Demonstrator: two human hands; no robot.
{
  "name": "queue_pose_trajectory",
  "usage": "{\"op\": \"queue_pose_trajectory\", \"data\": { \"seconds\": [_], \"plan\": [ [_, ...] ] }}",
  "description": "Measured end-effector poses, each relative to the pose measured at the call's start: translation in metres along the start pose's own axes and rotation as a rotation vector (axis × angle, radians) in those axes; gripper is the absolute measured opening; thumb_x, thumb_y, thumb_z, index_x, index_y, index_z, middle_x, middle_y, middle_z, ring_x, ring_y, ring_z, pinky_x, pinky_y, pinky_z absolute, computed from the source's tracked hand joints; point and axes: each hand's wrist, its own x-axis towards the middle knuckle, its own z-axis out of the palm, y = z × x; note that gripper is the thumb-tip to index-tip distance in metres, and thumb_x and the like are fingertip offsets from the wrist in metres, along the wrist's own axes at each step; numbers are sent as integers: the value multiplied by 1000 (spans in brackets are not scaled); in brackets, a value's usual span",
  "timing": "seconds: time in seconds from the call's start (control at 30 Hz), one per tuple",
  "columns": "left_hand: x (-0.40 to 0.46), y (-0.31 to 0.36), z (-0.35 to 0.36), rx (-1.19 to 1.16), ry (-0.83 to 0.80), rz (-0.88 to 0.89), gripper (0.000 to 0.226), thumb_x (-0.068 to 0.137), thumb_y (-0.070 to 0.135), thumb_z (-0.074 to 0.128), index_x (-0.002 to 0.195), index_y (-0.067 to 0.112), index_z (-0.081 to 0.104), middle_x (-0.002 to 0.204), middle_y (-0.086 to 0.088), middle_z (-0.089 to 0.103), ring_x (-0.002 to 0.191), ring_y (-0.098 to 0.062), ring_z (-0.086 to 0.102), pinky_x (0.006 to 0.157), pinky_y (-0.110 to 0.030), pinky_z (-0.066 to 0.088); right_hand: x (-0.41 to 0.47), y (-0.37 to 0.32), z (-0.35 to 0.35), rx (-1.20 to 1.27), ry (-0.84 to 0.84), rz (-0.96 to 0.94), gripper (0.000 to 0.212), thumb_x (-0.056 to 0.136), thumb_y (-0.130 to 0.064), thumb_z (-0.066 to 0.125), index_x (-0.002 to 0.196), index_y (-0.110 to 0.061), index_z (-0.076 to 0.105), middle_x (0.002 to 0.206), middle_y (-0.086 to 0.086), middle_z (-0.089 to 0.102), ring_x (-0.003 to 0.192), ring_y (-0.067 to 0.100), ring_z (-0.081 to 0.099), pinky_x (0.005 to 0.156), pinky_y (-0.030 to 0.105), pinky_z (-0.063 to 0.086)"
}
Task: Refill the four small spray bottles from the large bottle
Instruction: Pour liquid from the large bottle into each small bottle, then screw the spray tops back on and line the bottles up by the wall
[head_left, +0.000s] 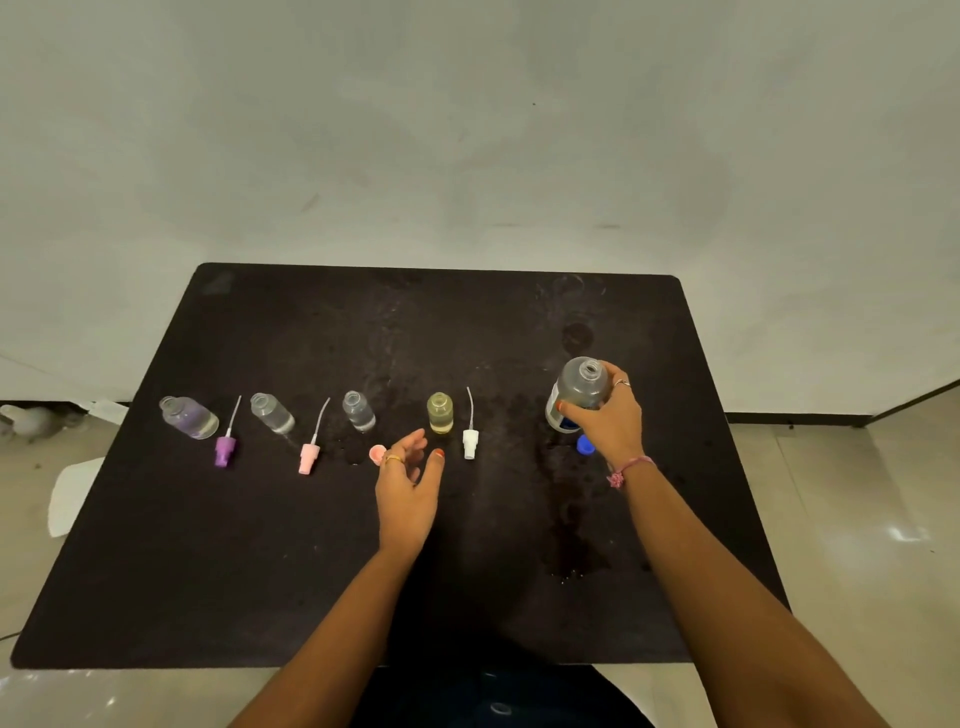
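Observation:
Several small uncapped bottles stand in a row on the black table (260, 545): a purple-tinted bottle (189, 417), a clear bottle (272, 413), another clear bottle (359, 410) and a yellowish bottle (440, 412). Beside them lie a purple spray head (225, 450), a pink spray head (309, 457), a pink cap (376, 453) and a white spray head (469, 442). My right hand (608, 421) grips the large open bottle (579, 389), which stands upright at the right. Its blue cap (585, 445) lies under my wrist. My left hand (410, 478) hovers open just in front of the yellowish bottle.
Wet patches and droplets (569, 564) mark the table in front of the large bottle. A white sheet (70, 493) lies on the tiled floor at the left, with pale objects (31, 418) by the wall. The wall stands right behind the table's far edge.

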Motion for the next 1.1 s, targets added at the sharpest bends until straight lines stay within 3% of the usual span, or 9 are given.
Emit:
{"op": "queue_pose_trajectory", "data": {
  "seconds": [0.17, 0.3, 0.37, 0.47, 0.57, 0.63, 0.77, 0.93, 1.1],
  "plan": [
    [-1, -2, 2, 2, 14, -12, 39, 91, 16, 64, 129, 17, 55, 119, 5, 58, 113, -9, 55, 103, -31, 45, -11, 6, 0, -9, 78, 20, 96, 61, -11, 87, 141, -13, 35, 135, 4, 49, 122, 17, 50, 105, 34, 41],
    [-1, -6, 0, 14, 38, 8, 39, 90, 17, 64, 128, 16, 56, 124, 4, 56, 115, -9, 55, 103, -31, 45, -46, 0, 5, 38, 299, -17, 67, 72, -12, 80, 130, -12, 46, 128, 1, 50, 114, 10, 52, 98, 27, 46],
    [0, -8, -2, 22, 50, 15, 39, 90, 17, 64, 128, 16, 56, 128, 2, 55, 117, -9, 54, 103, -30, 45, -64, 0, 9, 71, 290, -64, 50, 77, -10, 76, 121, -14, 52, 119, -2, 52, 105, 6, 55, 90, 19, 47],
    [5, -10, -6, 32, 44, 21, 39, 90, 18, 64, 128, 17, 55, 131, 1, 52, 117, -9, 53, 101, -26, 44, -75, 9, 19, -110, 86, -285, 29, 81, -9, 71, 107, -18, 61, 108, -7, 55, 98, 6, 58, 87, 18, 48],
    [10, -11, -10, 42, 45, 29, 40, 90, 18, 65, 129, 19, 53, 129, 2, 52, 113, -7, 53, 102, -28, 45, -69, 14, 34, -419, -194, -536, 22, 88, -10, 62, 108, -19, 64, 109, -7, 58, 99, 8, 57, 89, 23, 49],
    [13, -11, -11, 48, 36, 23, 42, 90, 18, 65, 130, 20, 52, 129, 2, 52, 111, -4, 52, 101, -27, 44, -62, 10, 46, -655, -374, -642, 30, 92, -10, 54, 120, -19, 60, 123, -3, 55, 104, 15, 56, 89, 32, 50],
    [19, -10, -12, 50, 7, 18, 45, 90, 18, 65, 132, 20, 50, 130, 4, 50, 114, -4, 51, 100, -24, 43, -50, -10, 70, -1096, -678, -780, 58, 92, -3, 49, 145, -21, 34, 154, 1, 23, 118, 26, 46, 95, 36, 46],
    [28, -10, -14, 34, -22, 1, 49, 89, 17, 65, 135, 17, 47, 134, 2, 49, 118, -5, 49, 100, -23, 41, -42, -23, 91, -1307, -810, -825, 47, 97, -12, 45, 144, -16, 37, 155, 7, 20, 128, 31, 38, 100, 40, 41],
    [42, -8, -13, 34, -56, -15, 54, 89, 15, 65, 138, 13, 43, 140, -3, 48, 126, -7, 45, 104, -25, 39, -36, -20, 94, -1228, -789, -795, 40, 99, -14, 41, 139, -11, 41, 151, 7, 27, 127, 28, 39, 100, 39, 43]
  ]
}}
